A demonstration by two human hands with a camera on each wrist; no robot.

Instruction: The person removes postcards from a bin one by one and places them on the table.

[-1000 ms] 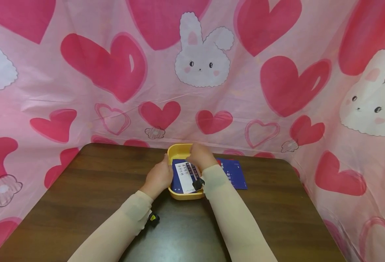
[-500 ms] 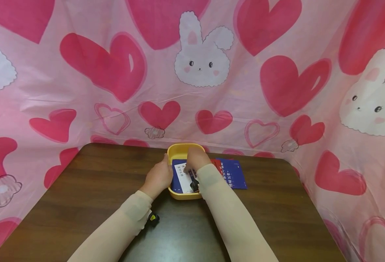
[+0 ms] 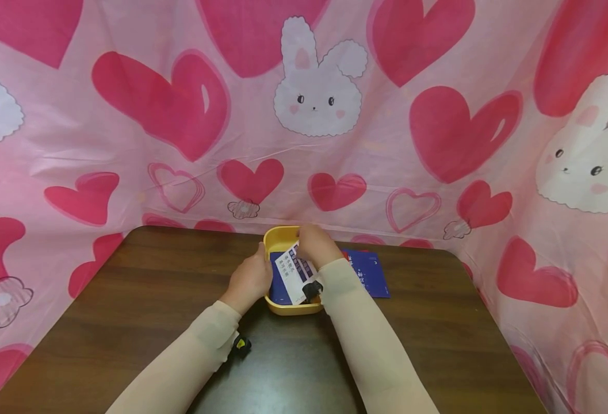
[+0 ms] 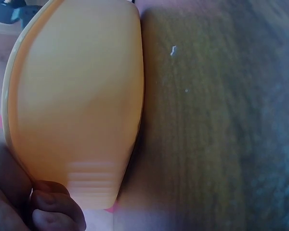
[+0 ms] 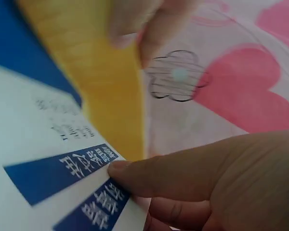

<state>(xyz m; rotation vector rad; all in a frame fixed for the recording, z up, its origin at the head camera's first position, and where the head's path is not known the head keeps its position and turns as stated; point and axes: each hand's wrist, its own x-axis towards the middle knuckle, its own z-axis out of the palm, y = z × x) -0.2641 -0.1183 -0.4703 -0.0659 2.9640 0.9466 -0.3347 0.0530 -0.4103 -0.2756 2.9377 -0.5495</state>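
Note:
A yellow plastic tray (image 3: 294, 310) stands toward the back of the table. My left hand (image 3: 251, 280) grips its left rim, and fingertips (image 4: 55, 211) curl round the edge beside the smooth outer wall in the left wrist view. Over the tray, my right hand (image 3: 318, 246) pinches the corner of a white card (image 3: 289, 276) printed with dark blue bands and characters. The right wrist view shows the thumb (image 5: 168, 175) pressing on the printed card (image 5: 33, 115). Under that card, a dark blue card (image 3: 278, 290) lies in the tray. The right forearm hides the tray's right side.
On the table to the right of the tray lies a blue printed card (image 3: 377, 277), with a bit of red (image 3: 345, 255) showing beside it. The dark wooden table (image 3: 143, 310) ends at a pink curtain (image 3: 200, 195) with hearts and rabbits.
The right hand came left over the white card, then moved back toward the right with the card's corner pinched. The card now lies more slanted. The left hand and tray stayed put.

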